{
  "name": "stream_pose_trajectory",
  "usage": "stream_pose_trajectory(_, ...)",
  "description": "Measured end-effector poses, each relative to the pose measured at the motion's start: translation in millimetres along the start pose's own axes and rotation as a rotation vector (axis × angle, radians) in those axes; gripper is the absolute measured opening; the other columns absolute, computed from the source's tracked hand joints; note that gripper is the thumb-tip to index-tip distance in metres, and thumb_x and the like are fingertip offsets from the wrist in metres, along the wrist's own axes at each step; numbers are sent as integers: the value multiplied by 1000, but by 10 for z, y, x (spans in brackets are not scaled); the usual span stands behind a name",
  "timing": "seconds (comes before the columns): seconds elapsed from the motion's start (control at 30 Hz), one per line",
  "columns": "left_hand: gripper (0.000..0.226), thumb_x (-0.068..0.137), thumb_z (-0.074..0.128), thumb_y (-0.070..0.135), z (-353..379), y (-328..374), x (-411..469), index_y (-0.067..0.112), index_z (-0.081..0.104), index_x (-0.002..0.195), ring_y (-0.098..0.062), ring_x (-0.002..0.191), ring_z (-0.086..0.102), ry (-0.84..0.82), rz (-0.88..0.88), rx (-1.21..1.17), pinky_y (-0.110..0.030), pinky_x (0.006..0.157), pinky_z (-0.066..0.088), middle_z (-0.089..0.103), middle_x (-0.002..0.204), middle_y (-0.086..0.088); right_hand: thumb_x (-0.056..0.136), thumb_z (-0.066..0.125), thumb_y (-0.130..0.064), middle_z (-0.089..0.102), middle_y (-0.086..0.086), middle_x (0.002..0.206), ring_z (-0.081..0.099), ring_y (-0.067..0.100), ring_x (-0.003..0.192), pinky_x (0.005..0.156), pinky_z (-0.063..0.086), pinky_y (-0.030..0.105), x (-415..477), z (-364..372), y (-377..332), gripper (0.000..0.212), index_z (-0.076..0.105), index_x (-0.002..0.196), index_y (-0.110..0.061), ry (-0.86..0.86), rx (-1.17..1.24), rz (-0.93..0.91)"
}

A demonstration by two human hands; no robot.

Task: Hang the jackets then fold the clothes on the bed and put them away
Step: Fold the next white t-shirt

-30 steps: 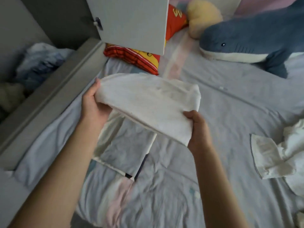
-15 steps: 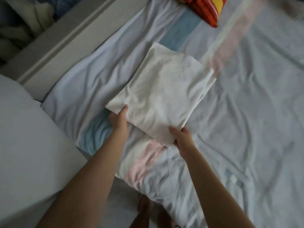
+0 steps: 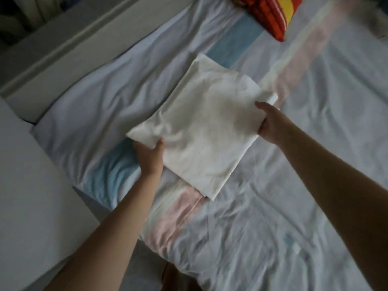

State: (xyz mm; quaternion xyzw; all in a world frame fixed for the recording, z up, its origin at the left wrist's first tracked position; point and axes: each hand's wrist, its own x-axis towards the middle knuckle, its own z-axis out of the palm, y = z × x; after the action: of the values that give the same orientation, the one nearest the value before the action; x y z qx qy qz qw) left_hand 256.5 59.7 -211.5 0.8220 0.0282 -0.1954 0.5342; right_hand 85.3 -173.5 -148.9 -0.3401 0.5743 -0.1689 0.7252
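Note:
A folded white garment lies flat as a rectangle near the left edge of the bed. My left hand grips its near left corner, thumb on top and fingers underneath. My right hand holds the right corner the same way, thumb over the cloth. The garment's fold looks neat, with slight creases across the top.
A red, orange and yellow striped pillow sits at the far top of the bed. A grey wardrobe frame runs along the left, with clothes in the dark inside. A pale panel fills the lower left.
The garment went from held up half-folded to lying folded on the bed. My right hand moved from the near corner to the right corner. The view tilted down.

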Motion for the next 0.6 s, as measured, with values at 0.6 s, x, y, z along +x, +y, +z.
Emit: stream_pose_trajectory(0.6,48,90,58,8,195,13,221,-4,41,133,-32,120,52,54,-72,-60,-39,103,41,51,131,-22,93,61,-21,62,7,118,61,25,105,84,54,47,386,-223,170,33,55,125,-18,208,46,-83)
